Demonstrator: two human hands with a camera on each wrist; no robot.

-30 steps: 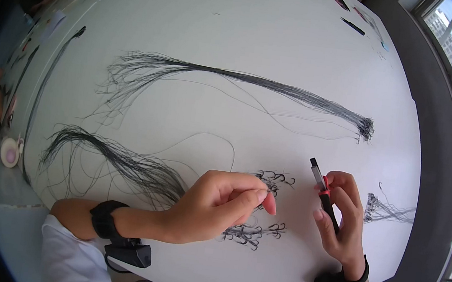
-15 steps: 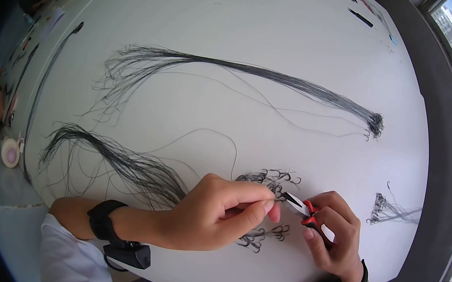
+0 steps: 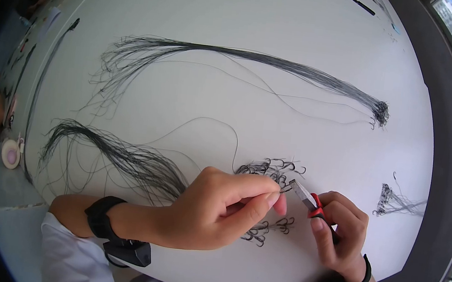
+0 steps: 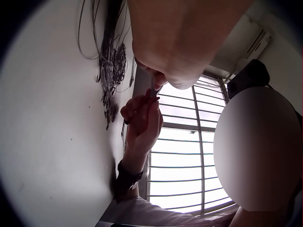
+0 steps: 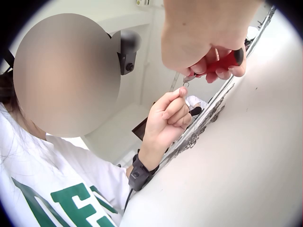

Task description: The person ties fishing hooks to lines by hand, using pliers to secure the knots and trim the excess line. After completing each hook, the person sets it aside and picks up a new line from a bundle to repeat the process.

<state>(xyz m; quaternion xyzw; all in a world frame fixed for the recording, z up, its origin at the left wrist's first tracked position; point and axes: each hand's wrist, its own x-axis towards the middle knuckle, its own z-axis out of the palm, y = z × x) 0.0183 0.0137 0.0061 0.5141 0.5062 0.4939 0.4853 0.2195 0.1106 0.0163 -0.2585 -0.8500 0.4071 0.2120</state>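
My left hand (image 3: pixel 229 211) pinches a small fish hook (image 5: pixel 186 84) between thumb and forefinger, its bend sticking out past the fingertips. In my right hand (image 3: pixel 343 227) is a pair of pliers (image 3: pixel 317 208) with red-and-black handles, the metal nose pointing left and right at the hook. Beneath and behind the left hand lie dark fish hooks (image 3: pixel 270 168), with more hooks (image 3: pixel 268 230) nearer the body. Their dark lines (image 3: pixel 129 160) run off to the left in a loose bundle, partly covered by the left hand.
Farther back stretches a long bundle of lines (image 3: pixel 268 60) ending in clustered hooks (image 3: pixel 380 111). A smaller hook bundle (image 3: pixel 386 201) lies by the right table edge. A black pen-like tool (image 3: pixel 362 5) is at the far right, a pale roll (image 3: pixel 11 154) at the left edge.
The right hand has brought the pliers from the right to the left hand's fingertips, swinging their nose leftward. The left hand keeps its pinch with little movement.
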